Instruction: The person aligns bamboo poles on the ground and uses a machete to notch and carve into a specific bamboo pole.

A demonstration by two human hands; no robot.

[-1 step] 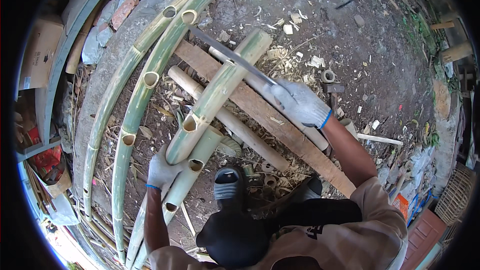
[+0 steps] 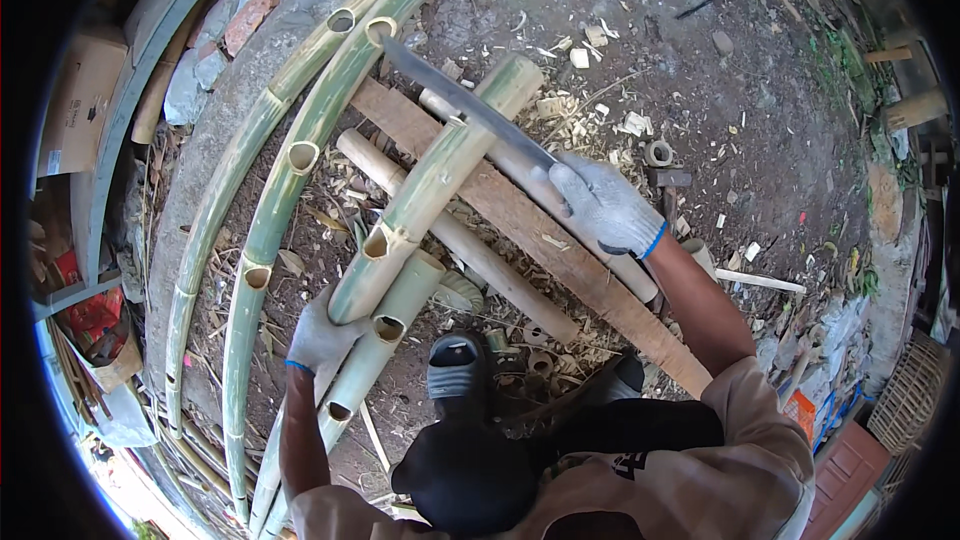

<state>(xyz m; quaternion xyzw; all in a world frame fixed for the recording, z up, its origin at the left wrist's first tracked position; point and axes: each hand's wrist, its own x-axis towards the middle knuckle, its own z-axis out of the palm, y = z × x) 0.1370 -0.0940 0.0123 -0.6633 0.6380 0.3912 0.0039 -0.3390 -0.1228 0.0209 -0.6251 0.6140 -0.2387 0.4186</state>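
A gloved right hand (image 2: 603,205) grips a long knife (image 2: 465,102), its blade lying across a green bamboo pole (image 2: 435,180). The gloved left hand (image 2: 322,337) clasps the pole's near end; the pole runs away up-right over a wooden plank (image 2: 560,255).

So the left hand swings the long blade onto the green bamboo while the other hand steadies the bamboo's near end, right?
Not quite: the right hand holds the long blade, as the head view shows. The blade lies across the green bamboo, and the left hand steadies its near end.
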